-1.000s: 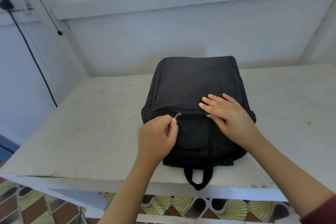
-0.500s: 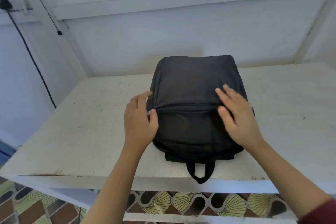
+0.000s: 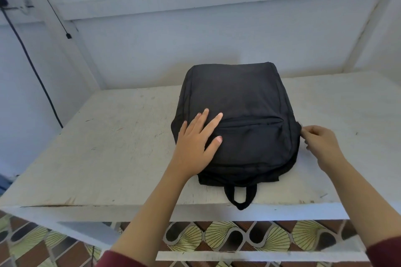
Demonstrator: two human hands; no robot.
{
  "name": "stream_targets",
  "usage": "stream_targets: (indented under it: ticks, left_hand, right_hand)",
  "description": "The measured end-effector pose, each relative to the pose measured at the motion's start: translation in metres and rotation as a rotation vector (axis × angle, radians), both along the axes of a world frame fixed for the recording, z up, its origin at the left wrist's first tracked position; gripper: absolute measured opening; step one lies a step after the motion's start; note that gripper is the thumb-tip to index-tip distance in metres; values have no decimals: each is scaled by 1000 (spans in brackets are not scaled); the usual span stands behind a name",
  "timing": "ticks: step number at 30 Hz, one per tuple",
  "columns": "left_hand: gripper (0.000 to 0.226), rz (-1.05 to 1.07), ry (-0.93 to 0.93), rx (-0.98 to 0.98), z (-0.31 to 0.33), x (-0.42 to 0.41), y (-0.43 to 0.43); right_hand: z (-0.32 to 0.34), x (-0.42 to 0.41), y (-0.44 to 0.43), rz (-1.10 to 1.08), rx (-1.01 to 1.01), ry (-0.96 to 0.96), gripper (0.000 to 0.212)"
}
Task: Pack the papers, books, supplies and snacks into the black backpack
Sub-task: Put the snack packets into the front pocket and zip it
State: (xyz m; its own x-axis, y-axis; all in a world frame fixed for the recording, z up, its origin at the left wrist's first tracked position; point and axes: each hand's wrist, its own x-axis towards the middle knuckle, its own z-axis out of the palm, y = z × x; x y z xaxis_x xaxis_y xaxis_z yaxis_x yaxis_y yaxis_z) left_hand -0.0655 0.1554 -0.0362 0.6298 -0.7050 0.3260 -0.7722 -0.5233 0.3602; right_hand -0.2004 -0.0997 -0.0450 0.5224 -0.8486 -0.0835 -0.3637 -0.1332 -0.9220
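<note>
Head view: left hand (image 3: 195, 143) flat on black backpack (image 3: 238, 97), right hand (image 3: 319, 143) pinching its side edge.

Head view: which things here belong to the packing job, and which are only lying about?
Job:
black backpack, lying flat
left hand, pressed flat on it
right hand, pinching its right edge

Only there:
white table
black cable on the wall
patterned floor

Left hand (image 3: 195, 143) off zipper (image 3: 249, 124), flat on backpack (image 3: 238, 97); right hand (image 3: 319, 143) moved, pinching right edge.
</note>
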Motion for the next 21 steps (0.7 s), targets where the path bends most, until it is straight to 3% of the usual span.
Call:
stream_targets:
  ticks: [5, 7, 14, 18, 21]
  left_hand:
    - [54, 23, 5, 7, -3, -2, -1]
    - [55, 31, -2, 1, -4, -3, -1]
    - [54, 56, 6, -39, -4, -9, -2]
    - [48, -7, -23, -279, 4, -28, -5]
    - [34, -180, -168, -437, 9, -52, -4]
  right_hand:
    - [3, -20, 7, 62, -572, 171, 12]
    - [5, -30, 12, 130, -686, 226, 13]
    - [6, -69, 52, 347, -696, 320, 13]
    - [16, -84, 89, 533, -658, 281, 18]
    - [22, -83, 113, 690, -637, 275, 20]
